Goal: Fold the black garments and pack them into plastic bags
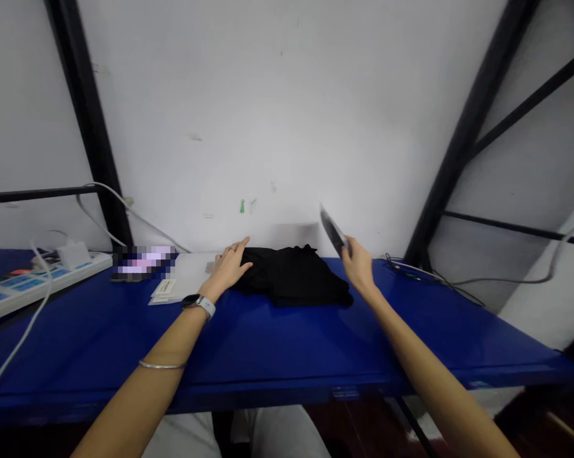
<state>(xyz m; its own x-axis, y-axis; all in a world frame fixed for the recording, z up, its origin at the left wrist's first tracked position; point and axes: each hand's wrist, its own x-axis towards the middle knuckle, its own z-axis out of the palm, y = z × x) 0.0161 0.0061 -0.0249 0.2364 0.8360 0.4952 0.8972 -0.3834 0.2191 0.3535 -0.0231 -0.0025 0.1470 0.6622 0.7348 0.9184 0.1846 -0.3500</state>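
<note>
A crumpled black cloth (296,280) lies on the blue table (267,343), close to the wall. My left hand (228,267) is at the cloth's left end, fingers apart and thumb stretched towards it. Whether it presses on the cloth or just hovers, I cannot tell. Above the cloth's right side, my right hand (359,264) is closed on a thin, flat dark object (333,232), tilted up to the left. Motion blurs that object, so its kind is unclear. Beside my left hand lies a white plastic packet (182,283) with a printed label.
A lit screen (146,262), partly pixelated, lies left of the packet. On the far left, a white power strip (39,286) holds plugs and trailing cables. Dark cables (410,270) lie at the right rear. Black metal posts (89,127) flank the table, and a white wall (287,127) stands behind.
</note>
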